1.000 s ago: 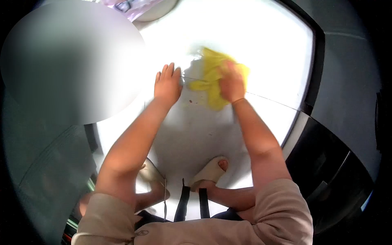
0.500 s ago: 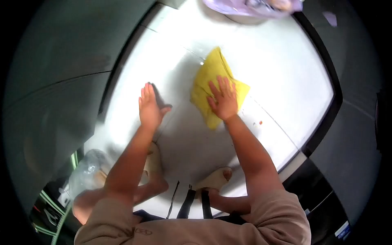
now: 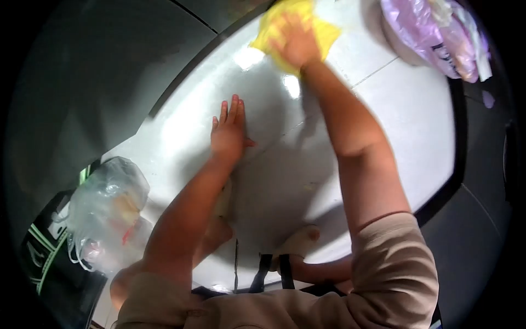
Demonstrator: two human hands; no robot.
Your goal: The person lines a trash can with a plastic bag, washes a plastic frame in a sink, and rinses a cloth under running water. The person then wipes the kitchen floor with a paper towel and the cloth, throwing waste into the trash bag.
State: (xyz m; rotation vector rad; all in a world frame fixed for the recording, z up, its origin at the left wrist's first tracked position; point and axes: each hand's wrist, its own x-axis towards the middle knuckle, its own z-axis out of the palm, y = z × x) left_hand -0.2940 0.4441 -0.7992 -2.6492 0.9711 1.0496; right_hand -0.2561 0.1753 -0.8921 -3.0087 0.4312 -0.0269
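My right hand (image 3: 298, 48) lies with fingers spread on a yellow cloth (image 3: 330, 37) at the top of the head view. Its arm is stretched far forward, and hand and cloth are slightly blurred. The cloth lies on a shiny white tiled floor (image 3: 405, 137), near its dark border. Lower and to the left, my left hand (image 3: 229, 134) is held palm down against the white floor, fingers extended and nothing in them. Light glints off the tiles close to the cloth.
A purple plastic bag (image 3: 411, 30) lines a bin (image 3: 402, 46) at the upper right. At the lower left stands a clear plastic bag (image 3: 109, 200) with things inside. A dark border (image 3: 459, 131) edges the white floor. My feet are below, between my arms.
My right hand has pushed the yellow cloth forward to the far edge. The view has turned, so the purple bag appears farther right. My left hand appears slightly farther right and higher.
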